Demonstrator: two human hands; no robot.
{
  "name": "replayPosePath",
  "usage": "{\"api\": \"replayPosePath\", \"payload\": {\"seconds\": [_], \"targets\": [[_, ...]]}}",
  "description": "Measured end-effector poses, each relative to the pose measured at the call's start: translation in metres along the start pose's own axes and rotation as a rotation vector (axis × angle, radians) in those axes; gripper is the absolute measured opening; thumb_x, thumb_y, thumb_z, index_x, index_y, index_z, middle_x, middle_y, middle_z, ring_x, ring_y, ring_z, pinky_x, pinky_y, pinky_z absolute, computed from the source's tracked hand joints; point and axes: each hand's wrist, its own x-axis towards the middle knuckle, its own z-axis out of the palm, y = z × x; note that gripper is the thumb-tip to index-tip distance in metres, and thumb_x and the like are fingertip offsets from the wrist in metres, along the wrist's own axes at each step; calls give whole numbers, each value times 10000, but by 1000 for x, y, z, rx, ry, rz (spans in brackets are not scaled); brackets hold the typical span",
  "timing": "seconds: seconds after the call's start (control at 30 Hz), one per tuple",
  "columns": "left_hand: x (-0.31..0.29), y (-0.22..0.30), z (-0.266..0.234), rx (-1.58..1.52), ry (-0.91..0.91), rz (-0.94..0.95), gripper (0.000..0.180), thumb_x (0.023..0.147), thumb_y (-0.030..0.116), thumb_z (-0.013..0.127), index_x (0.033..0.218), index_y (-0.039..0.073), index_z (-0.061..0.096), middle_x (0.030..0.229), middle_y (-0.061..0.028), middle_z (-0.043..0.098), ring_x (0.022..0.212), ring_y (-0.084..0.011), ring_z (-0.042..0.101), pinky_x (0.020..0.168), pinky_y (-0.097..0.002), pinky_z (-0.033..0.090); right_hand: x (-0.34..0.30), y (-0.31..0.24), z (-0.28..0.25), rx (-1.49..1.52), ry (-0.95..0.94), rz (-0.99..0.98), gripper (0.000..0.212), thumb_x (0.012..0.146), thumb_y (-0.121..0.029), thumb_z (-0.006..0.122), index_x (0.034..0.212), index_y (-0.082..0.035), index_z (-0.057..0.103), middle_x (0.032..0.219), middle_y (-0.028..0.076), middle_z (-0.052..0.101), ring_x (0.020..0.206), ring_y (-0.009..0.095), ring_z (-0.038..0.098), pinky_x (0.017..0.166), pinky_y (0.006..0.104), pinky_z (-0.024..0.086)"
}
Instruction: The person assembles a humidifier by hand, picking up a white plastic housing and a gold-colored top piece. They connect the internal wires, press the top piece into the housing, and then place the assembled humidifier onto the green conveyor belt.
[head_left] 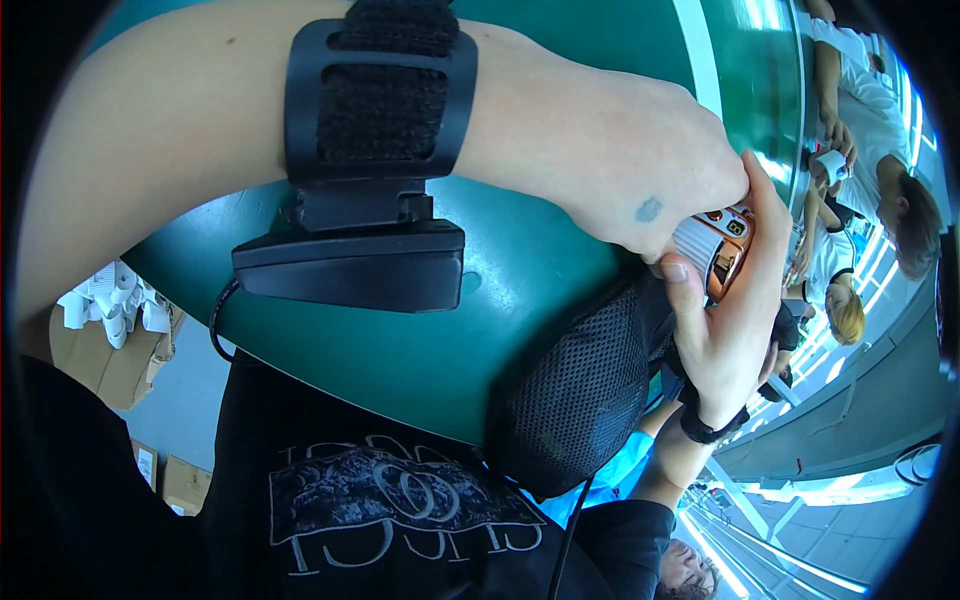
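My right hand (pixel 728 330) wraps round a small device (pixel 722 245) with a white ribbed body and a shiny copper-coloured face. Its thumb lies along the near side and its fingers along the far side. A small lit display shows on the device. From the left, my left hand (pixel 680 160) bends down over the device and touches its upper side. The left fingers are curled under and mostly hidden, so I cannot see what they grip. A black strapped unit (pixel 370 255) sits on my left wrist; a black band (pixel 710 425) circles my right.
Beneath my arms lies a green tabletop (pixel 400 365) with a curved edge. A black mesh-covered bulk (pixel 575 395) with a cable is beside my right hand. Left and below, a cardboard box (pixel 100 355) holds several white parts. Other people (pixel 875 130) work at the right; one holds a white piece (pixel 831 166).
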Motion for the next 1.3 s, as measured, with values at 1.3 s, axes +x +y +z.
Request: {"api": "replayPosePath", "payload": {"seconds": [1.3], "targets": [[8, 6, -40, -1347, -247, -514, 602, 1091, 519, 415, 1353, -11, 529, 1114, -255, 722, 896, -288, 772, 727, -326, 652, 44, 1, -6, 971, 176, 423, 692, 1076, -598, 343, 1391, -36, 595, 1250, 188, 681, 1209, 253, 663, 1010, 344, 536]]}}
